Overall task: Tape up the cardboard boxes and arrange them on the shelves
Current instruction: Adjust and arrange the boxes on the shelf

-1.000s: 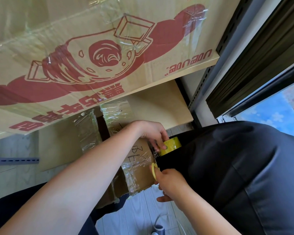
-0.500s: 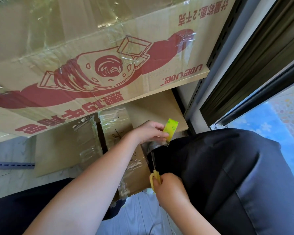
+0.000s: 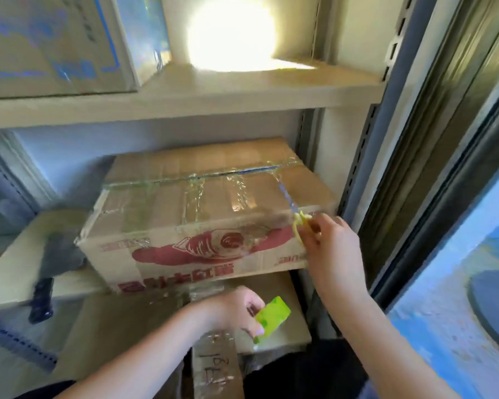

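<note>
Hands low in view: left hand pinches a green tape roll above a taped box on the lower shelf. Right hand grips yellow-handled scissors, blade over the printed box on the middle shelf. Farther up, another box sits on the top shelf.

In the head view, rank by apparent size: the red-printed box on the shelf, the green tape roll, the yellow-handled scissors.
1. red-printed box, by far the largest.
2. green tape roll and yellow-handled scissors: too similar to rank, both motion-blurred and partly hidden by hands.
</note>
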The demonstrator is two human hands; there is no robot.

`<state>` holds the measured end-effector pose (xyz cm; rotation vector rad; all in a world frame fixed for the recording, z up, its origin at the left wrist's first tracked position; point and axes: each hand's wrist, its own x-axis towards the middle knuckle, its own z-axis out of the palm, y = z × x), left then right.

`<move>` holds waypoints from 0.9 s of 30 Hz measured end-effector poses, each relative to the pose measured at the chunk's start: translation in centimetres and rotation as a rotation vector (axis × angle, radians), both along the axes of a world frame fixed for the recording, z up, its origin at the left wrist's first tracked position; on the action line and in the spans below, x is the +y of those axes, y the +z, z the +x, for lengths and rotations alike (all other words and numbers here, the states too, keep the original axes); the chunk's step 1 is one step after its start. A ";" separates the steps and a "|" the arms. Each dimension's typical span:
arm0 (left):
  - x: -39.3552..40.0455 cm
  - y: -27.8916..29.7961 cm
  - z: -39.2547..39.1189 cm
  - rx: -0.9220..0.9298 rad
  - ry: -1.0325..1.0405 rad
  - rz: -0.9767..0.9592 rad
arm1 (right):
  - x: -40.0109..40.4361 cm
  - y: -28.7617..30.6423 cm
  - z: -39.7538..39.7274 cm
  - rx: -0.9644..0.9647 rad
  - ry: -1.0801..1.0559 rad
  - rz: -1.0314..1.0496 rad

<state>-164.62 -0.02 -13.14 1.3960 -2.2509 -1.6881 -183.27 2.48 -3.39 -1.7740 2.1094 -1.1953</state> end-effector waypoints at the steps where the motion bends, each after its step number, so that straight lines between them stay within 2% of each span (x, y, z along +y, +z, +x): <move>1: 0.5 1.7 0.2 -0.043 -0.017 -0.060 | -1.8 0.7 0.2 0.048 0.009 0.010; 6: 3.4 10.2 2.5 -0.174 -0.046 -0.290 | -6.9 4.1 2.4 0.407 0.022 0.219; 9: 4.8 14.7 4.2 -0.206 -0.064 -0.410 | -7.0 5.4 4.1 0.409 0.050 0.153; 11: 5.6 17.1 5.0 -0.262 -0.085 -0.524 | -5.3 5.7 5.4 0.296 0.055 0.036; 13: 6.1 19.3 5.5 -0.335 -0.135 -0.631 | -2.4 5.3 7.2 0.114 0.195 0.073; 15: 6.5 20.9 5.9 -0.412 -0.202 -0.715 | 0.7 4.8 8.5 -0.185 0.390 0.325; 17: 6.7 22.1 6.1 -0.512 -0.265 -0.769 | 2.9 4.3 8.9 -0.580 0.510 0.603; 19: 6.9 23.0 6.2 -0.581 -0.282 -0.793 | 3.8 3.6 8.4 -0.786 0.634 0.725; 22: 7.3 24.3 6.0 -0.674 -0.242 -0.878 | 4.1 3.1 8.3 -0.814 0.660 0.693; 27: 7.8 28.1 4.3 -0.929 -0.076 -1.044 | 3.5 6.2 9.0 -0.616 0.479 0.406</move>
